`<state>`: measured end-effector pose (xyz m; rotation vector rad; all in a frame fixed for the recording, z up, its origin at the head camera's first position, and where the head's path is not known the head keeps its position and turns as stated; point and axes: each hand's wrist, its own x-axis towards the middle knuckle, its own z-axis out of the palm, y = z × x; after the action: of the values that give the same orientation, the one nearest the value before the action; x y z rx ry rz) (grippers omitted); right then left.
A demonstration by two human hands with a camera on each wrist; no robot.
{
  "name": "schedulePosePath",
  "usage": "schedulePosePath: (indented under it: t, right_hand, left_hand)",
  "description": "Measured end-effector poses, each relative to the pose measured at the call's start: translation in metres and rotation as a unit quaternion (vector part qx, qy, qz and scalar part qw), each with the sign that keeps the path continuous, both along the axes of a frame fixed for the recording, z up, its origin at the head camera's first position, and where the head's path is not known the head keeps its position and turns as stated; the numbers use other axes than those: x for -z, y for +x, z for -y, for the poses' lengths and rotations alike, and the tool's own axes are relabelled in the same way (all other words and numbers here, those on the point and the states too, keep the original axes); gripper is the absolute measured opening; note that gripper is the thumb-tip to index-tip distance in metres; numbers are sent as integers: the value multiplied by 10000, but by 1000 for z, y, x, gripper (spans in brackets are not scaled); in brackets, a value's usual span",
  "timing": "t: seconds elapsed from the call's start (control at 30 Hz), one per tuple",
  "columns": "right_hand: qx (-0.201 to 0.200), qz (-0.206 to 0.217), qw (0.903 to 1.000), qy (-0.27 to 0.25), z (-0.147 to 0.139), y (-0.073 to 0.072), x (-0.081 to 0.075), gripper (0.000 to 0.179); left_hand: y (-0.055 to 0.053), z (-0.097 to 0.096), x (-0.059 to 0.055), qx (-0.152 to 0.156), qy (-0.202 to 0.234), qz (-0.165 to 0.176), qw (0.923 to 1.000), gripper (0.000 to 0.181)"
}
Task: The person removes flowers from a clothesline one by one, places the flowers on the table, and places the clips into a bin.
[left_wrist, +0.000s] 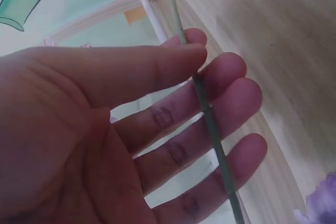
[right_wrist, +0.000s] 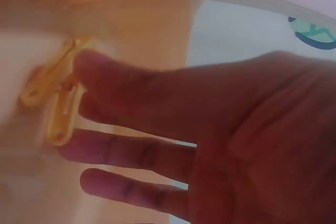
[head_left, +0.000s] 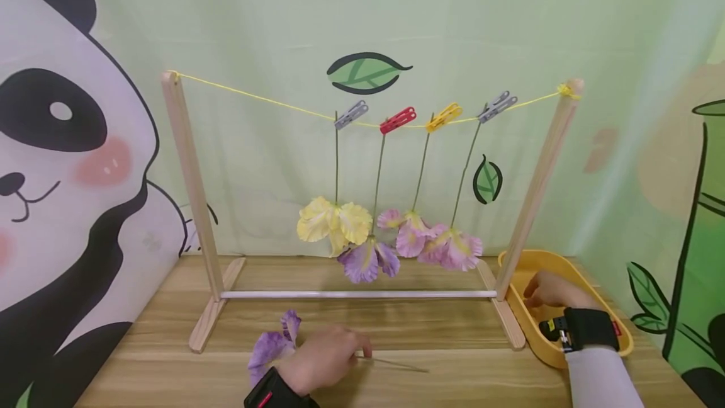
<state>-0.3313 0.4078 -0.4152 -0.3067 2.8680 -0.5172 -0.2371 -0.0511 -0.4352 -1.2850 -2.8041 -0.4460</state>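
Observation:
My left hand [head_left: 324,359] is low over the front of the table, pinching the thin green stem [left_wrist: 214,132] of a purple artificial flower [head_left: 269,352]. Its bloom lies to the left of the hand, and the stem's free end points right. Inside the yellow basket [head_left: 614,339] at the right, my right hand [head_left: 557,291] pinches a yellow clothespin [right_wrist: 64,111] between thumb and finger. The basket's wall blurs behind it in the right wrist view. In the head view that clothespin is hidden by the hand.
A wooden frame [head_left: 195,206] carries a sagging yellow string [head_left: 255,98]. Several artificial flowers hang bloom-down from it: a yellow one [head_left: 334,222], a purple one [head_left: 368,262] and pink ones [head_left: 455,249]. Grey, red and yellow clothespins clip their stems. A white rod [head_left: 357,294] joins the feet.

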Motion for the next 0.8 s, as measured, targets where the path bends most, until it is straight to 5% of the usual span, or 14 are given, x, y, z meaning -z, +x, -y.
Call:
schedulePosePath:
  t: [0.17, 0.47, 0.8]
  right_hand:
    - [-150, -329, 9993, 77, 1, 5, -12, 28]
    - [276, -1115, 9933, 107, 18, 26, -57, 33]
    - [258, -1901, 9808, -338, 53, 61, -100, 37]
  left_hand:
    - [-2, 2, 1, -56, -5, 89, 9999, 23]
    - [-4, 3, -2, -255, 95, 790, 9965, 23]
    - [-9, 7, -20, -249, 991, 1097, 9887, 28]
